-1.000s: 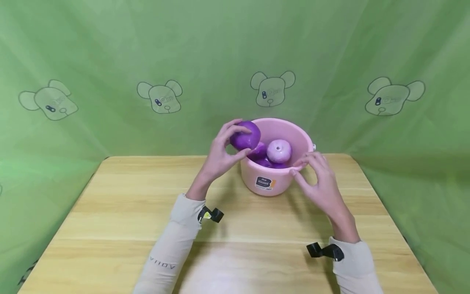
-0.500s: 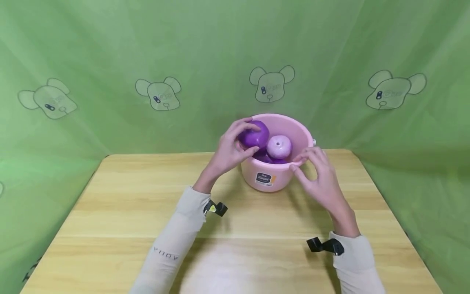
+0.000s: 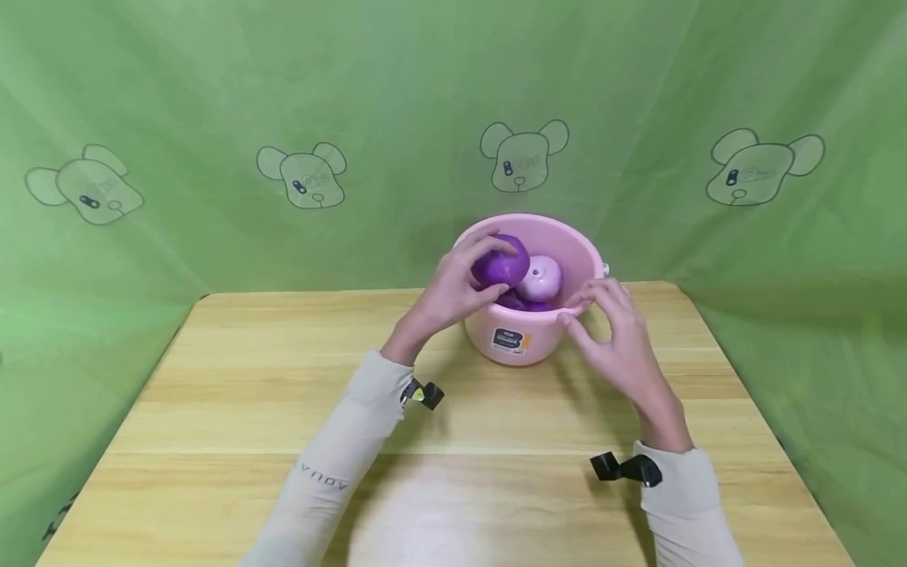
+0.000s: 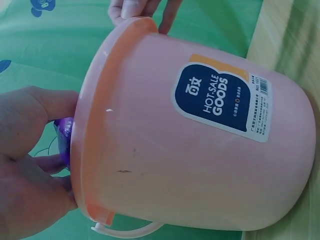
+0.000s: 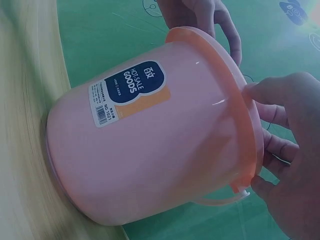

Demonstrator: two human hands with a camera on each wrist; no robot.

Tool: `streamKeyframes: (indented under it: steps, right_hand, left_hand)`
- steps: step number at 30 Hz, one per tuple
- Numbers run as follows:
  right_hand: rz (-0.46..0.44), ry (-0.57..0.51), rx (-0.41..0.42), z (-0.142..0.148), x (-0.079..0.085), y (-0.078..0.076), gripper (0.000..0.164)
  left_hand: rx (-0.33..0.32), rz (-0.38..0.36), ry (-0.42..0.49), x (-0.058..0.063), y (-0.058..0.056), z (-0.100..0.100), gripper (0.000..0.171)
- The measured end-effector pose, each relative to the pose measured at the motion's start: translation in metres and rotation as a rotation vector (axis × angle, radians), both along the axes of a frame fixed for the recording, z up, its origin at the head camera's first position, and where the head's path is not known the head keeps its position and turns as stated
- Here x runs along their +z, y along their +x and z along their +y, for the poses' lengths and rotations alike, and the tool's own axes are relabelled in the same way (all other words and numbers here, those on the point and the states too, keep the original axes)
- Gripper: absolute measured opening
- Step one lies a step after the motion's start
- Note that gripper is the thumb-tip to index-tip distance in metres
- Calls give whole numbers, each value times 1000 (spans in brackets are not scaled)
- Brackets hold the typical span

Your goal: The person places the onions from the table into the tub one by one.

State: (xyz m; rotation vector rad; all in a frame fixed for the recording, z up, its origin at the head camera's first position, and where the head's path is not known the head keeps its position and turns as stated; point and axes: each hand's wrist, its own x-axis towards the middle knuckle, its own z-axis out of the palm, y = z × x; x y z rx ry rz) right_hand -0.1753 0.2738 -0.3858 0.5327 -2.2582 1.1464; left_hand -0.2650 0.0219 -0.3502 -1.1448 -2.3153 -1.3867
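Observation:
My left hand (image 3: 457, 285) holds a glossy, round, purple onion-like thing (image 3: 506, 264) within the mouth of a pink bucket (image 3: 520, 339), fingers over its top and thumb at its near side. In the left wrist view only a sliver of the purple thing (image 4: 64, 137) shows behind the rim. My right hand (image 3: 620, 339) pinches the bucket's rim at the front right, thumb outside and fingers inside. Beside the held thing lies a pale lilac round one (image 3: 542, 278) with a dimple on top. Darker purple ones (image 3: 540, 306) lie lower in the bucket, partly hidden.
The bucket stands upright near the back edge of a wooden table (image 3: 283, 378). A green cloth (image 3: 397, 94) with printed bear heads hangs behind and at both sides. A white handle (image 4: 131, 232) hangs at the bucket's side.
My left hand has moved right with the purple onion-like thing, from the bucket's left rim to over the other round things inside. The right hand has kept its grip on the rim.

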Motion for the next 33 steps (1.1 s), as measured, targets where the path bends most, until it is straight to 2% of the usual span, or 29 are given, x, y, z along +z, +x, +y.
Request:
streamKeyframes:
  steps: [5, 10, 14, 19, 24, 27, 33]
  right_hand:
    - [-3, -8, -6, 0, -1, 3, 21]
    - [10, -1, 1, -1, 2, 2, 20]
    - [11, 3, 8, -1, 2, 0, 20]
    - [-8, 5, -6, 1, 1, -1, 19]
    - [-28, 30, -13, 4, -1, -3, 19]
    - [-33, 36, -14, 8, 0, -3, 26]
    - [-33, 41, -37, 21, 5, -1, 54]
  left_hand:
    - [33, 4, -13, -1, 3, 2, 39]
    - [62, 35, 61, -4, 3, 1, 31]
    - [61, 54, 109, -7, 3, -3, 23]
    - [74, 24, 127, -13, 1, -12, 22]
    - [111, 48, 164, -22, -3, -24, 22]
    - [127, 63, 157, -29, -4, -32, 20]
    - [174, 80, 105, -43, -2, -54, 22]
